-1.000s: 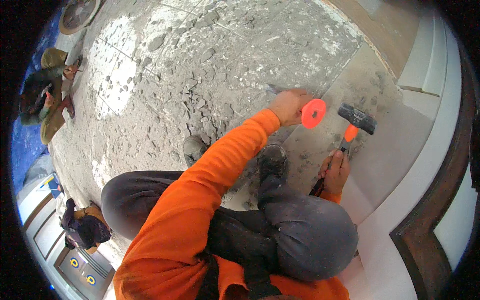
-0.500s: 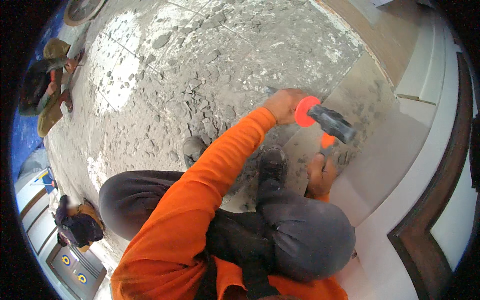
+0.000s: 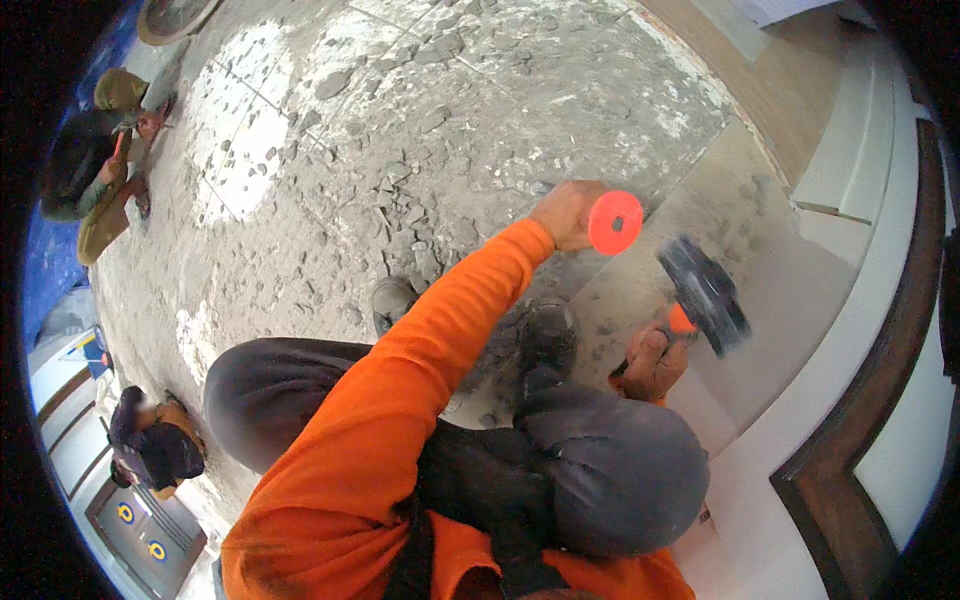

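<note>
In my left hand (image 3: 572,214) is a chisel (image 3: 615,240) with a round red hand guard, my fingers wrapped round its shank. Its grey end shows in the middle of the guard, and the blade points away to the left, low over the rubble-strewn floor. My right hand (image 3: 655,362) is closed on the handle of a hammer (image 3: 705,293) with a black head and an orange collar. The head is blurred by motion and stands apart from the chisel, to its lower right.
Broken grey chips (image 3: 400,220) litter the floor around my shoes (image 3: 548,335). A pale wall (image 3: 800,300) with dark wooden trim (image 3: 830,490) rises close at right. Two other people are at the left, one crouching with a red-handled tool (image 3: 118,145), one farther back (image 3: 155,440).
The hammer has swung back from the chisel, down and to the right, with my right hand shifting slightly. My left hand and the chisel have hardly moved.
</note>
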A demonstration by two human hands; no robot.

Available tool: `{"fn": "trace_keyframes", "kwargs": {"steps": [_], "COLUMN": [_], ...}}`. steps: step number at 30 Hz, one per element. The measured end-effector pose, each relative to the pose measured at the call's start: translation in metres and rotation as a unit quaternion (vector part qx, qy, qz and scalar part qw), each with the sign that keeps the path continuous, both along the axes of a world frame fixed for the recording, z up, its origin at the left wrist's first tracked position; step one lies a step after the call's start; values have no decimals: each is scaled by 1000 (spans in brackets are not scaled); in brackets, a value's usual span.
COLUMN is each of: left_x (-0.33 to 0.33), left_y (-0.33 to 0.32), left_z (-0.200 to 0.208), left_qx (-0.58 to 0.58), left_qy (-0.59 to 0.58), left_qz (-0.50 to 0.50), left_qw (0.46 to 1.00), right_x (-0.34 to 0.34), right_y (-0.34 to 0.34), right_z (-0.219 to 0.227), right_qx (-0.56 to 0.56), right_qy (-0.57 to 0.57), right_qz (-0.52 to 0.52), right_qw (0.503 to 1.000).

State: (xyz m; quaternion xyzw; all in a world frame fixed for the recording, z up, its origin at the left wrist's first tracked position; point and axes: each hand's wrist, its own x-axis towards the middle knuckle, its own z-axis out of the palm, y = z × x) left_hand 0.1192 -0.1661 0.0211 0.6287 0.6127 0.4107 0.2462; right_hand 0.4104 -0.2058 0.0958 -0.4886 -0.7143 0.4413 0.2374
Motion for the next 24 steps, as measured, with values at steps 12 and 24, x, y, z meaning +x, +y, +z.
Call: {"fn": "trace_keyframes", "kwargs": {"steps": [12,24], "left_x": [-2,-3], "left_y": [0,1], "left_z": [-6,-2], "left_qx": [8,6], "left_qy": [19,19], "left_qz": [-2,-21], "left_qw": [1000,1000], "right_x": [-1,-3], "right_y": [-4,4], "right_z": [-8,7], "right_qx": [4,-116], "right_qy": [29,211], "right_qz": [-53,-73], "right_qw": [998,968]}}
